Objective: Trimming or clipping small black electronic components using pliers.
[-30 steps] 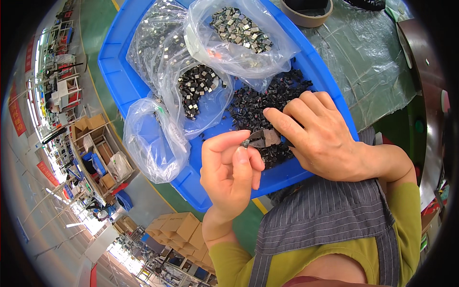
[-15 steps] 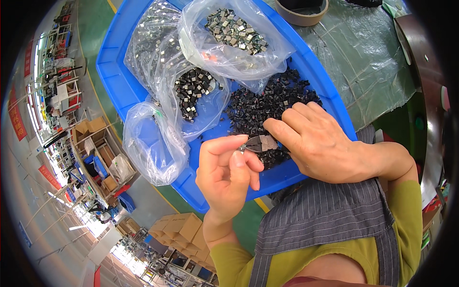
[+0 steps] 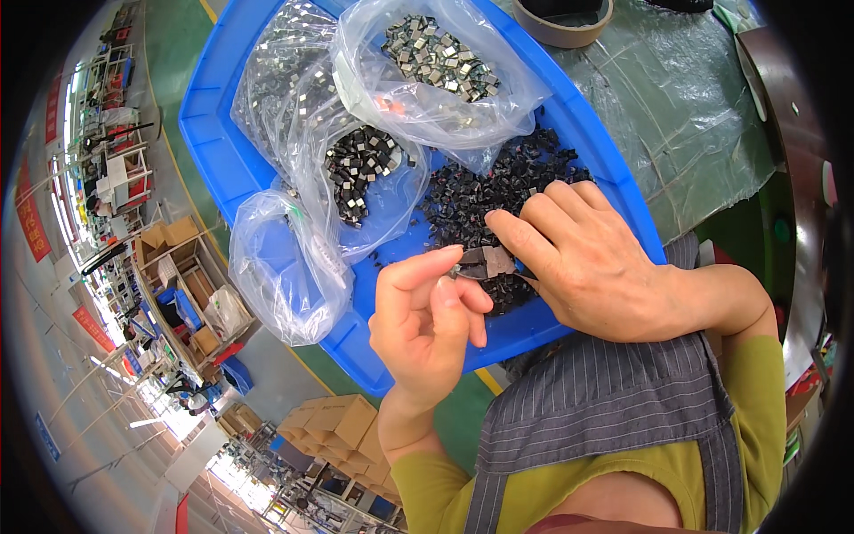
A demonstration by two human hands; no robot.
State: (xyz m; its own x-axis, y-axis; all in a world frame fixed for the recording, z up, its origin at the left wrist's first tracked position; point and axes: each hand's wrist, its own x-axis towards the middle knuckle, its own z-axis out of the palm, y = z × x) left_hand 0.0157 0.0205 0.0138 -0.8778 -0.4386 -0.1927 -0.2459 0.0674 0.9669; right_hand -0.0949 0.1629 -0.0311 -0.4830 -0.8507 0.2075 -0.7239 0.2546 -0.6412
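Head view: the left hand (image 3: 422,325) pinches a tiny part (image 3: 455,271) between thumb and forefinger, and the right hand (image 3: 592,262) curls round pliers (image 3: 498,261) whose tips reach that part, above the tray (image 3: 628,178), with black bits (image 3: 485,196) lying under and beyond the hands. Should the tips slip, they could nip the left fingertips right beside them; a loose pinch could drop the part among the bits. Fingers cover most of the part, so whether the tips grip it cannot be told. The right palm hides the handles; beyond both hands, the upper bag (image 3: 518,89) is cut off.
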